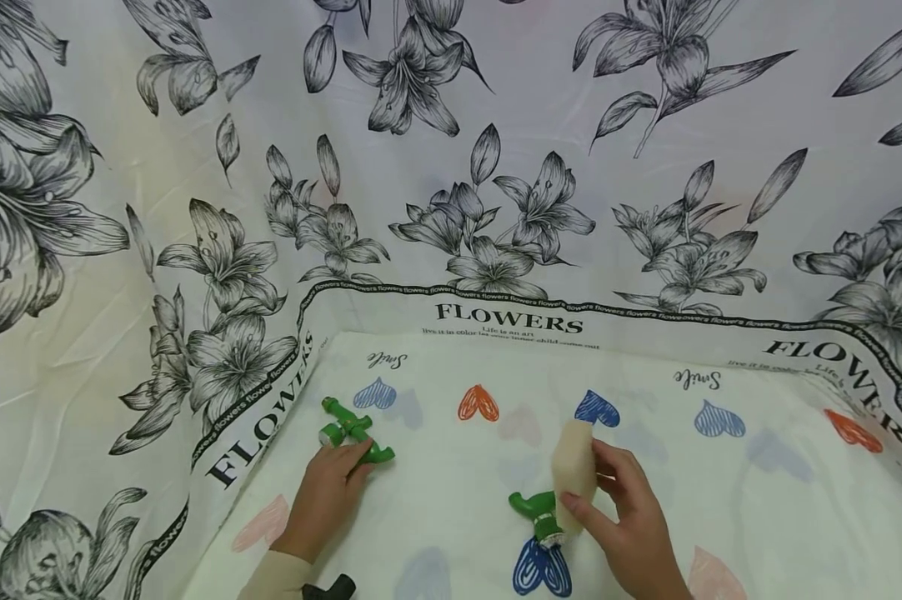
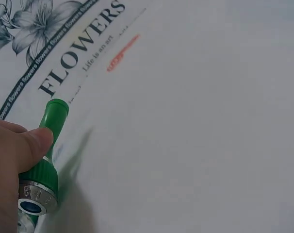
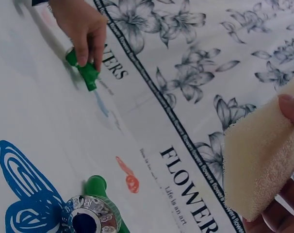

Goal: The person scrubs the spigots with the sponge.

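My left hand [image 1: 322, 498] is at the left of the sheet, pinching a small green flashlight [image 2: 55, 119]. In the left wrist view its silver-rimmed head [image 2: 38, 196] points toward the camera, with part of another silver rim below. The green pieces under the hand overlap, so their count is unclear. My right hand [image 1: 634, 521] holds a cream-coloured sponge block [image 1: 573, 467] upright between thumb and fingers. Just left of the sponge, another green flashlight [image 1: 547, 525] lies on the sheet, partly covered by it in the head view.
A white sheet [image 1: 451, 467] printed with hearts covers the work surface. Behind it and at the left rises a flower-printed cloth [image 1: 391, 225] with a lettered border. A short black object [image 1: 338, 587] shows at the bottom edge by the left sleeve.
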The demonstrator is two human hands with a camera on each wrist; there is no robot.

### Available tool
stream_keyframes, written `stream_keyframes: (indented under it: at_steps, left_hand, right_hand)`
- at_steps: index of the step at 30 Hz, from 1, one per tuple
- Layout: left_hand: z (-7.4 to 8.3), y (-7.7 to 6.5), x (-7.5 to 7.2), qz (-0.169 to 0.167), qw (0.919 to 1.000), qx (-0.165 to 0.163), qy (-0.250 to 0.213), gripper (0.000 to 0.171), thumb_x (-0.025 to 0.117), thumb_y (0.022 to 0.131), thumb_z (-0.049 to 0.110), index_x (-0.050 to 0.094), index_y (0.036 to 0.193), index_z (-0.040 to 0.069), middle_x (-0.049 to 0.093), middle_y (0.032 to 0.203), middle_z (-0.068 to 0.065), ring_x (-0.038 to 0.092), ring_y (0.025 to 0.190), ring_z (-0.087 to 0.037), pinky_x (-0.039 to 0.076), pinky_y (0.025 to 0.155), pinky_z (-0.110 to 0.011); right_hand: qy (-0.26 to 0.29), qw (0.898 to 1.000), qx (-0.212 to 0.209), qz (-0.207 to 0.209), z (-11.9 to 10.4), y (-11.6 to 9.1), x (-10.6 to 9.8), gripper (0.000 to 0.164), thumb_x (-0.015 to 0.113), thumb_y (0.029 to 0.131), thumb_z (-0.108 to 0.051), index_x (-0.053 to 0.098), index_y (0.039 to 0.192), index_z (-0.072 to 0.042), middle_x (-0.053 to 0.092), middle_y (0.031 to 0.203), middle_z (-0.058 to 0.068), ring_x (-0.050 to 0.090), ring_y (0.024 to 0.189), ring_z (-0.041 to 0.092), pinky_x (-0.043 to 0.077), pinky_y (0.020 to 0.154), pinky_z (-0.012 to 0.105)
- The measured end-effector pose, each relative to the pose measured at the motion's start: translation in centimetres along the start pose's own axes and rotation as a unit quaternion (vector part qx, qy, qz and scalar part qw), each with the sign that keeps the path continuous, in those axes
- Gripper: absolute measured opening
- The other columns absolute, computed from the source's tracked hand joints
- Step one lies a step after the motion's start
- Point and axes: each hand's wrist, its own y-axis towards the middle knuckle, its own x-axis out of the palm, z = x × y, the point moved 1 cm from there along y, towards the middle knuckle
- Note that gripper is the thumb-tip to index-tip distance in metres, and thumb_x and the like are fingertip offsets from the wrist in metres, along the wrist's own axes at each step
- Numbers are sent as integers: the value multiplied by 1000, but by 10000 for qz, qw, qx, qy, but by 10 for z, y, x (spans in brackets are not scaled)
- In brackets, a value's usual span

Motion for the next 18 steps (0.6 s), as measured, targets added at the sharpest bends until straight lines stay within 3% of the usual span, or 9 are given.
stream_keyframes:
  at_steps: [4, 10, 14, 18]
  left_hand:
    - [-6, -7, 3, -199, 9996, -88, 172, 40, 94, 86, 8, 81, 125, 4, 77, 108, -8, 66, 95, -27, 59, 82, -46]
    - [-2, -7, 8, 33, 9994, -214, 258, 35, 95, 85, 12, 85, 119, 9, 70, 109, -7, 65, 91, -29, 53, 70, -51]
    - [15, -3, 11, 167, 9982, -379, 429, 37, 97, 83, 18, 84, 117, 11, 68, 116, -10, 64, 99, -37, 45, 72, -57]
    - [51, 12, 23, 378, 9990, 244, 80, 42, 97, 83, 19, 81, 121, 9, 68, 121, -12, 63, 104, -37, 48, 79, -57]
  right_hand:
    - [17, 10000, 88, -17, 1, 2, -3, 68, 85, 93, 3, 57, 153, -9, 59, 136, 1, 59, 120, 18, 50, 103, 17]
    - [-118, 9998, 148, 32, -1, 3, -6, 66, 87, 93, -1, 57, 152, -9, 59, 137, -1, 59, 122, 18, 50, 104, 17]
    - [-293, 9994, 102, 136, -1, 6, -17, 68, 87, 92, 1, 56, 152, -7, 59, 135, 2, 58, 122, 15, 49, 103, 15]
    - [-444, 9983, 59, 369, 2, 10, -36, 70, 86, 91, 6, 55, 153, -4, 58, 132, 4, 57, 121, 17, 48, 104, 14]
